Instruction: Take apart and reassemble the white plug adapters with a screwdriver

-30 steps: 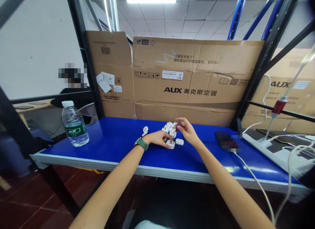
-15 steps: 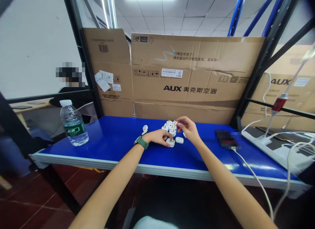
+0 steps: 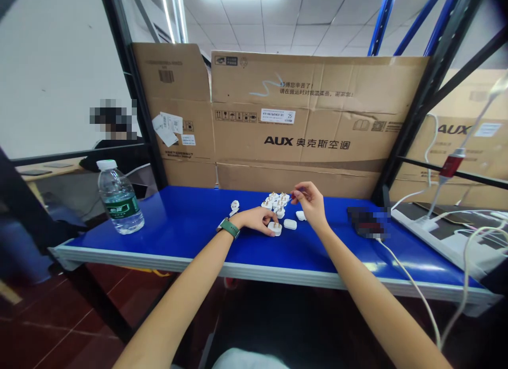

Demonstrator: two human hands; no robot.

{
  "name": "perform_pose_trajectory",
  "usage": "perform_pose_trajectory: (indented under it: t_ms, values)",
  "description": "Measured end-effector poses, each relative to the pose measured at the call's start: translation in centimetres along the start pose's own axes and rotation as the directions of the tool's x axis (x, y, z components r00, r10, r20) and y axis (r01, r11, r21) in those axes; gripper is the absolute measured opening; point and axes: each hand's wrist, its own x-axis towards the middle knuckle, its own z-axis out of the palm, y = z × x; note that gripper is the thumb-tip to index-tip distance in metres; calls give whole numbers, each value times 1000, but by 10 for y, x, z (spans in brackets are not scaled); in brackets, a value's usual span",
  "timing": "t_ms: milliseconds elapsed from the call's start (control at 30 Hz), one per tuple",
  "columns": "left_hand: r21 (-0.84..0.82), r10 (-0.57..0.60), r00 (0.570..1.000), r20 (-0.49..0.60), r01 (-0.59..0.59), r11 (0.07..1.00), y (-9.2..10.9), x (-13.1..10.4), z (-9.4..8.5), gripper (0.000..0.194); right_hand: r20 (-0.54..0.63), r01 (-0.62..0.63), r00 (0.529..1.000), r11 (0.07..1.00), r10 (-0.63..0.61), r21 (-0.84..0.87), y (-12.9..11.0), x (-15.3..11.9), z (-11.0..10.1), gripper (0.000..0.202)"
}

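Note:
A white plug [image 3: 274, 229] with metal prongs pointing up rests on the blue tabletop. The fingers of my left hand [image 3: 256, 219] are closed around it. My right hand [image 3: 311, 202] is raised just right of a cluster of white plugs [image 3: 278, 202], its thumb and fingertips pinched together. Whatever is between those fingertips, if anything, is too small to make out. Between my hands lies a rounded white block [image 3: 290, 224]. Another white piece [image 3: 300, 216] sits beside my right wrist. Two small white parts [image 3: 234, 206] lie behind my left wrist.
A water bottle [image 3: 120, 199] stands at the table's left end. On the right are a dark, blurred device [image 3: 365, 222] with a white cable and a white tray [image 3: 436, 247] holding cables. Cardboard [image 3: 293, 162] walls off the back. A person [image 3: 115, 141] sits beyond the left frame.
My right hand has moved a little to the right, away from the plug cluster, uncovering more of the white piece by its wrist. My left hand stays on its plug.

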Motion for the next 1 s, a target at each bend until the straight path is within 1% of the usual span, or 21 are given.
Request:
perform_pose_trajectory:
  t_ms: [67,167,233,300,367,467,533,667,767,900,1000]
  values:
    - [-5,-2,1000,0,2,1000,0,0,0,52,13,-8,1000,999,9,-37,0,0,0,28]
    - [-13,-10,1000,-4,10,1000,1,0,0,60,27,-15,1000,997,17,-82,2,-1,1,27]
    - [-24,-24,999,-25,23,999,2,0,-1,62,27,-16,999,996,18,-89,4,-1,1,26]
    - [-31,-33,997,-73,31,999,2,1,-1,54,25,-16,1000,997,18,-81,4,-1,1,25]
    - [-8,-26,989,-143,25,1000,2,3,-2,45,28,-13,1000,998,14,-56,4,-2,1,24]
    - [72,-18,972,-236,36,997,-2,5,-2,38,43,-9,999,1000,9,-13,3,-3,2,22]
    - [127,-32,960,-279,70,989,-6,5,-3,32,26,-8,1000,1000,8,-6,2,-3,2,24]
    - [271,-79,941,-330,175,947,-14,3,-3,23,-39,-18,999,998,15,-63,0,-3,-1,30]
    - [334,-93,935,-342,214,918,-16,1,-2,20,-9,-22,1000,993,21,-117,-1,-4,-2,32]
    - [318,-99,925,-368,225,921,-12,1,-1,22,36,-7,999,991,12,-137,0,-4,-1,29]
    - [271,-112,913,-392,231,935,-8,1,-1,25,20,-6,1000,989,9,-147,0,-3,-2,29]
